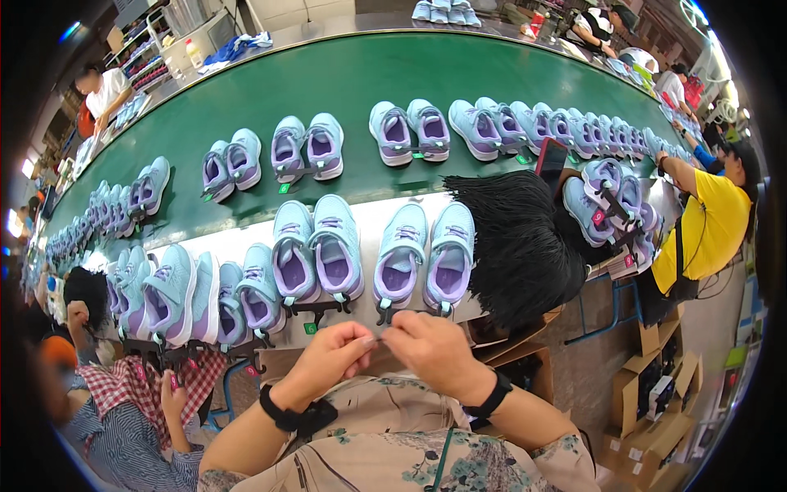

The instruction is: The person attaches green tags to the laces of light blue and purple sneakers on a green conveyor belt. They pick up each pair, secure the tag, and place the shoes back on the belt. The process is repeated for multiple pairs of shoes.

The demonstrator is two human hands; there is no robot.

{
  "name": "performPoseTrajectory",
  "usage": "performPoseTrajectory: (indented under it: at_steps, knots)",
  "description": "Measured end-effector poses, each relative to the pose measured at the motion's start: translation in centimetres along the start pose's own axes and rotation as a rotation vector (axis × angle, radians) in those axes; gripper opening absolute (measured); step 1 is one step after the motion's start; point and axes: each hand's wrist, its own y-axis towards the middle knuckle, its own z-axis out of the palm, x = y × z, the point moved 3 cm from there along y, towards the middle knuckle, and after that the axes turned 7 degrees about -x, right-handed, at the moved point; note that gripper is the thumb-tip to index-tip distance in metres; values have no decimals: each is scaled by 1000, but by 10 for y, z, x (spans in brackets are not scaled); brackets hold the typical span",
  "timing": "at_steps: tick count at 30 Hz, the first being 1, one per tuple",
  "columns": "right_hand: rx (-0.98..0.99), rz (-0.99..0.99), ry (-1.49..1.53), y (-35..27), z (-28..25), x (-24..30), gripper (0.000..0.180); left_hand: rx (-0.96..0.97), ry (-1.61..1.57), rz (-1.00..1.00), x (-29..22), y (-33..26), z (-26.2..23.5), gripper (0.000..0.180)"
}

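Both hands meet near the desk edge: the left hand point(332, 354) and right hand point(432, 344) each have fingertips pinched shut on a thin dark lace point(380, 342), its long axis running left to right, just near of 2 lilac shoes point(425, 256) whose toes point far

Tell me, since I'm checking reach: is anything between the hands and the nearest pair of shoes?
Nothing visible. The left hand and right hand meet just below the shoes; the black lace bundle lies off to the right.
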Motion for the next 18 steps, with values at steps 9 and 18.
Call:
performPoseTrajectory:
  at_steps: [9, 18]
  knots:
    - [-9, 100, 158, 11, -22, 21, 6, -75, -247, 76, 0, 35, 13, 23]
    - [109, 223, -131, 18, -12, -29, 7, -171, -96, 101, 4, 39, 30, 21]
